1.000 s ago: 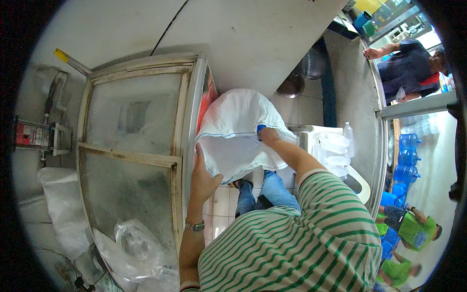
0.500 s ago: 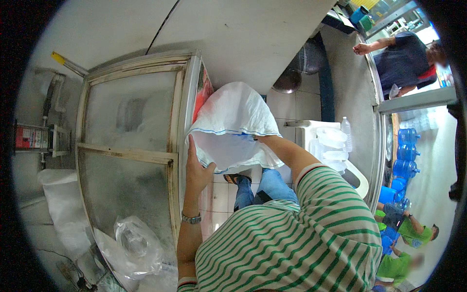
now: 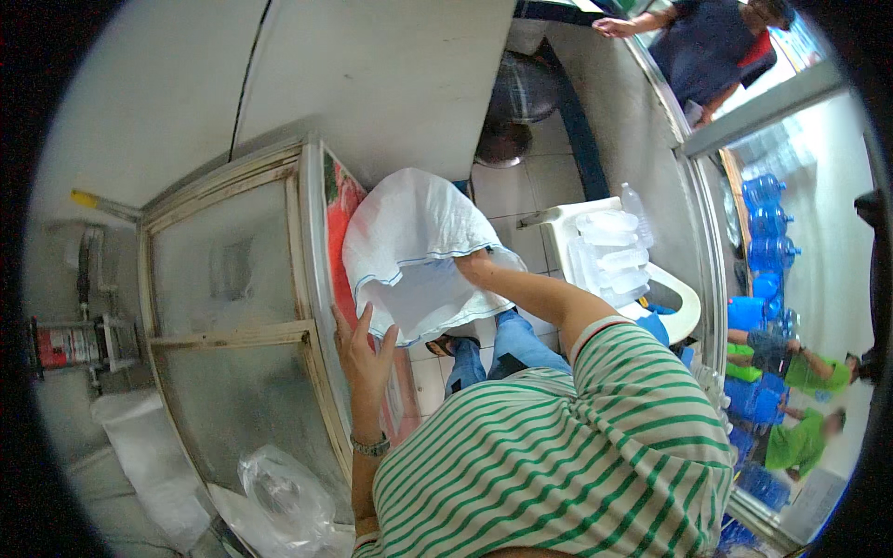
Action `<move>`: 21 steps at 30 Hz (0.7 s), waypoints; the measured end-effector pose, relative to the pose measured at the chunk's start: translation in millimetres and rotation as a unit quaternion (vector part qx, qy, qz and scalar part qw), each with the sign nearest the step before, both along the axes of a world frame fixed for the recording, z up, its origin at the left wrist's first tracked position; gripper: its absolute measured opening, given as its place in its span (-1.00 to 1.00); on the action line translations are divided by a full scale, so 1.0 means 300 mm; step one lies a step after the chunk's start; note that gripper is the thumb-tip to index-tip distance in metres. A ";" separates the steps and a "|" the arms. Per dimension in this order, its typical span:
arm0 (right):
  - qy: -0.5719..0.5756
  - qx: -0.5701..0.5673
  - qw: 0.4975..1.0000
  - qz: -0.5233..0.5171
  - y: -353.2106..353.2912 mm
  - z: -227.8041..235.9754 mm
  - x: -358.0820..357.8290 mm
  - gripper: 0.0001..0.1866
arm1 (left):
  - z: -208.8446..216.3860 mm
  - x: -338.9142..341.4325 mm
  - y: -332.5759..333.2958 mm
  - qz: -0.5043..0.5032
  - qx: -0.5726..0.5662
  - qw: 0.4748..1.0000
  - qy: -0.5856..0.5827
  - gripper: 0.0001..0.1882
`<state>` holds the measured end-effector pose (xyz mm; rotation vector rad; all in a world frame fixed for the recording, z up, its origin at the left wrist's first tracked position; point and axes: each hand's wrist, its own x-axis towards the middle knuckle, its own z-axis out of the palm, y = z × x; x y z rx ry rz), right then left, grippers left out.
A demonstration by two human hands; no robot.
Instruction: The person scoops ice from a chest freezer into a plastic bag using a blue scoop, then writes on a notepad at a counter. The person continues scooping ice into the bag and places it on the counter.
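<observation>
- White woven sack with blue-lined rim (image 3: 419,209): just ahead of both hands, mouth facing the person, long axis seemingly running away toward the pale wall (image 3: 391,84).
- Right hand (image 3: 476,267): nearer, at the mouth's right side; its fingers are hidden, so their grip cannot be told.
- Left hand (image 3: 366,349): fingers spread wide beside the left rim; contact unclear.

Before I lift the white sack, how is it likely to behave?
The white sack will probably flop, since its rim hangs in uneven waves. Its thin-looking, creased wall should crumple easily under a push. It could be heavier than it looks; its far inside is hidden, so I can't tell.
</observation>
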<state>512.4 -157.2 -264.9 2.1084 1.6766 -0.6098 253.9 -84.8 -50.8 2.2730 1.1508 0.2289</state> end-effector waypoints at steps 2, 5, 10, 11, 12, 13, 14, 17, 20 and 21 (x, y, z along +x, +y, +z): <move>0.033 0.007 0.999 0.013 -0.030 0.075 -0.029 -0.69 | 0.025 0.009 -0.017 -0.011 0.010 1.000 0.011 -0.47; 0.123 0.044 0.991 0.025 -0.121 0.213 -0.077 -0.66 | 0.057 0.037 -0.030 -0.052 0.033 0.998 0.024 -0.51; 0.342 0.150 0.928 -0.001 -0.325 0.481 0.011 -0.45 | 0.094 0.180 -0.053 -0.082 0.046 0.994 0.055 -0.45; 0.362 0.159 0.919 -0.014 -0.374 0.532 0.055 -0.43 | 0.100 0.226 -0.062 -0.088 0.057 0.993 0.048 -0.44; 0.344 0.142 0.928 -0.027 -0.416 0.578 0.105 -0.43 | 0.109 0.276 -0.073 -0.090 0.066 0.993 0.041 -0.42; 0.322 0.162 0.931 -0.053 -0.468 0.619 0.162 -0.43 | 0.116 0.333 -0.090 -0.085 0.072 0.993 0.044 -0.41; 0.299 0.176 0.935 -0.074 -0.533 0.659 0.229 -0.44 | 0.128 0.394 -0.115 -0.092 0.085 0.991 0.036 -0.39; 0.197 0.198 0.952 -0.128 -0.736 0.740 0.435 -0.46 | 0.160 0.601 -0.193 -0.118 0.083 0.989 -0.008 -0.41; 0.110 0.216 0.946 -0.217 -0.970 0.791 0.603 -0.47 | 0.191 0.806 -0.303 -0.179 0.073 0.979 -0.061 -0.41; 0.068 0.210 0.944 -0.245 -1.050 0.807 0.651 -0.48 | 0.204 0.872 -0.333 -0.202 0.076 0.973 -0.080 -0.41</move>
